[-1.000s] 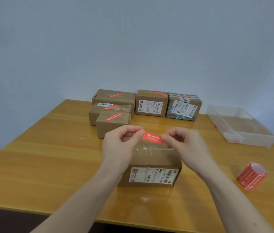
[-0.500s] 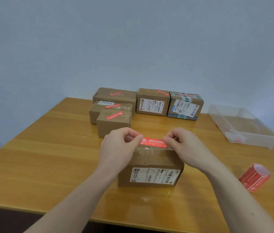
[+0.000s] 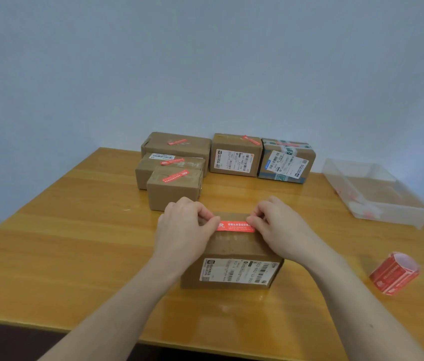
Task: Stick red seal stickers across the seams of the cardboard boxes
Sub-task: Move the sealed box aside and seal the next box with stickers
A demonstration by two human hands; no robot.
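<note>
**On the near box, a sticker held at both ends**

Over the closest cardboard box [image 3: 231, 259], the left hand [image 3: 183, 230] and right hand [image 3: 282, 230] each pinch one end of a red seal sticker [image 3: 235, 226] lying across its top. Far right on the tabletop [image 3: 75, 243], a clear plastic bin [image 3: 377, 194] holds a few small red-and-white scraps; a sticker roll [image 3: 394, 273] lies nearer.

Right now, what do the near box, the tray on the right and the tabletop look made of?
Near box: brown corrugated cardboard, matte, with glossy clear tape along the top and a printed paper label on the front.
Tray: clear thin plastic, likely; the tabletop shows through its walls.
Tabletop: wood or wood-look laminate, orange-brown grain, glossy; it reflects the boxes. Which one, I cannot tell.
</note>
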